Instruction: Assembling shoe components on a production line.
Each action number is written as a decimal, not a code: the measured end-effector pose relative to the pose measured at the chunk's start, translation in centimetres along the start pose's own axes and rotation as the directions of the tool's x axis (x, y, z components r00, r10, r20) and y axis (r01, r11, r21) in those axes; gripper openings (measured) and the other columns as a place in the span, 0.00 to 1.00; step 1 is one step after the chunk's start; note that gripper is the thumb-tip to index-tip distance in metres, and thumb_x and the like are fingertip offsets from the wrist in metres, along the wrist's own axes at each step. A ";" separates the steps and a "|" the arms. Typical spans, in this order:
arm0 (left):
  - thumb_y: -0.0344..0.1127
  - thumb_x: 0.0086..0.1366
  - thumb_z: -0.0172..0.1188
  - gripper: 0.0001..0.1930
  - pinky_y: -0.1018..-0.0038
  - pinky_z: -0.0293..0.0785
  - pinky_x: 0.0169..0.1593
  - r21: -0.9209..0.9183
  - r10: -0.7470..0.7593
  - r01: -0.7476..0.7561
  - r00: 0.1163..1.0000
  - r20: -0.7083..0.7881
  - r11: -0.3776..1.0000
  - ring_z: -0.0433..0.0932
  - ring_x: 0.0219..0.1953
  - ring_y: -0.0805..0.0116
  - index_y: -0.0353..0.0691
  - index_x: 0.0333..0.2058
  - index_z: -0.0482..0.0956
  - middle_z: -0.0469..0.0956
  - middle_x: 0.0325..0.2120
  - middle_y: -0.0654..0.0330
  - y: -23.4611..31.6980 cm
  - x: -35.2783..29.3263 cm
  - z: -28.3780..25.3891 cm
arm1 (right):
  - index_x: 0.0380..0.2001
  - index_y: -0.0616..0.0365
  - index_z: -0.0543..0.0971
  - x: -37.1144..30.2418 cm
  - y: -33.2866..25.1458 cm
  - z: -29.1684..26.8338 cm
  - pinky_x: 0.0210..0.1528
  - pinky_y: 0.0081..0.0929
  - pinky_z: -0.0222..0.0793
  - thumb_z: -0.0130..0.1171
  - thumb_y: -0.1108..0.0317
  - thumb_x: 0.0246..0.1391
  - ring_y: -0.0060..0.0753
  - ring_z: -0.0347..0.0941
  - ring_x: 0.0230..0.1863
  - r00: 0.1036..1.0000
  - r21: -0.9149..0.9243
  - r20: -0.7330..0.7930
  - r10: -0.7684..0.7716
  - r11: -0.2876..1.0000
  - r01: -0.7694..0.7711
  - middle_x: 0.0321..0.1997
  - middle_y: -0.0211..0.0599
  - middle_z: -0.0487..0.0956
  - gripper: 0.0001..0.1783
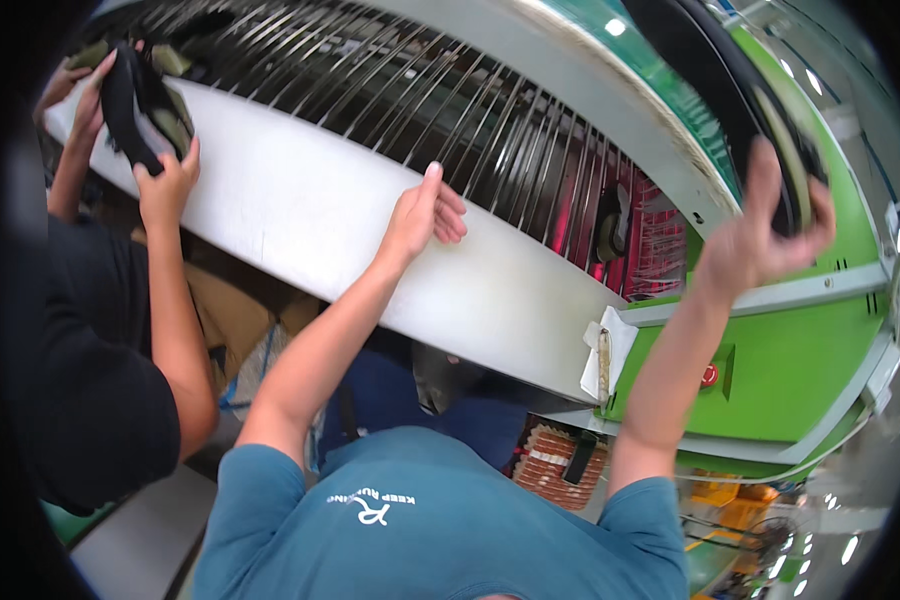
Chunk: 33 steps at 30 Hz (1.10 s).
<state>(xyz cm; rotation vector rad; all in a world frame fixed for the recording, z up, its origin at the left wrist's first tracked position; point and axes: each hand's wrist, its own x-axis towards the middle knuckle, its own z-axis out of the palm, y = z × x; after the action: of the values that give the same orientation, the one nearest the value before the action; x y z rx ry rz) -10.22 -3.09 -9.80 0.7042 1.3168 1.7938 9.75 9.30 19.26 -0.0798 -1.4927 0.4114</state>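
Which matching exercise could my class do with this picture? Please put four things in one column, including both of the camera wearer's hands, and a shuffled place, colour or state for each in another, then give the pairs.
Column one
1. Left hand
2. Right hand
3. Round button
4. Woven basket

Column two
A. Brownish, below the white ledge
B. Holding a dark shoe
C. Empty, fingers apart from the thumb
D. Red, on a green panel

Pairs: 1-C, 2-B, 3-D, 4-A

Wht txt (373, 514) on teal tee (460, 520)
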 end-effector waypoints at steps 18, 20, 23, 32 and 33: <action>0.72 0.83 0.33 0.46 0.74 0.80 0.29 0.178 0.033 -0.037 0.999 0.023 0.983 0.83 0.23 0.68 0.31 0.32 0.83 0.84 0.21 0.52 0.1 0.9 1.2 | 0.62 0.43 0.86 10.5 24.9 -7.5 0.74 0.47 0.68 0.67 0.36 0.63 0.48 0.70 0.74 0.786 -0.845 0.465 0.408 0.469 0.257 0.69 0.47 0.80 0.33; 0.72 0.83 0.34 0.46 0.74 0.80 0.30 0.152 0.004 -0.010 0.999 0.041 0.988 0.83 0.24 0.68 0.31 0.33 0.83 0.84 0.21 0.52 0.0 1.3 2.0 | 0.66 0.28 0.83 11.1 27.4 -15.5 0.72 0.51 0.72 0.65 0.30 0.59 0.59 0.73 0.73 0.731 -0.973 0.215 0.648 0.082 0.214 0.72 0.50 0.77 0.36; 0.73 0.83 0.34 0.47 0.74 0.80 0.31 0.211 0.006 -0.014 0.999 0.036 0.977 0.83 0.24 0.69 0.31 0.32 0.84 0.84 0.21 0.53 -0.1 1.0 2.3 | 0.60 0.39 0.88 11.5 28.4 -21.6 0.64 0.40 0.78 0.67 0.45 0.63 0.44 0.85 0.60 0.629 -0.958 0.243 0.739 0.284 0.036 0.57 0.42 0.89 0.26; 0.60 0.83 0.50 0.33 0.73 0.77 0.33 0.577 0.084 -0.103 0.995 0.061 0.810 0.83 0.24 0.70 0.36 0.32 0.86 0.85 0.21 0.58 -0.4 0.0 3.7 | 0.54 0.54 0.89 7.5 20.8 -16.7 0.58 0.37 0.79 0.67 0.46 0.64 0.46 0.88 0.52 0.825 -0.852 0.330 0.458 0.521 0.052 0.48 0.49 0.91 0.26; 0.57 0.82 0.55 0.28 0.72 0.77 0.34 0.689 0.107 -0.130 0.991 0.075 0.713 0.83 0.24 0.69 0.38 0.34 0.87 0.86 0.22 0.59 -0.4 0.3 4.5 | 0.51 0.56 0.90 7.4 20.0 -16.5 0.56 0.37 0.80 0.67 0.52 0.63 0.46 0.88 0.49 0.849 -0.841 0.296 0.437 0.541 0.015 0.47 0.49 0.91 0.22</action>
<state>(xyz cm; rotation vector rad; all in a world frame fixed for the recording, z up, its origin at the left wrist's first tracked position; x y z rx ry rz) -6.67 -0.49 -8.80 1.2352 1.9895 1.3293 21.67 33.47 18.77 -1.0118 -2.0866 -0.1435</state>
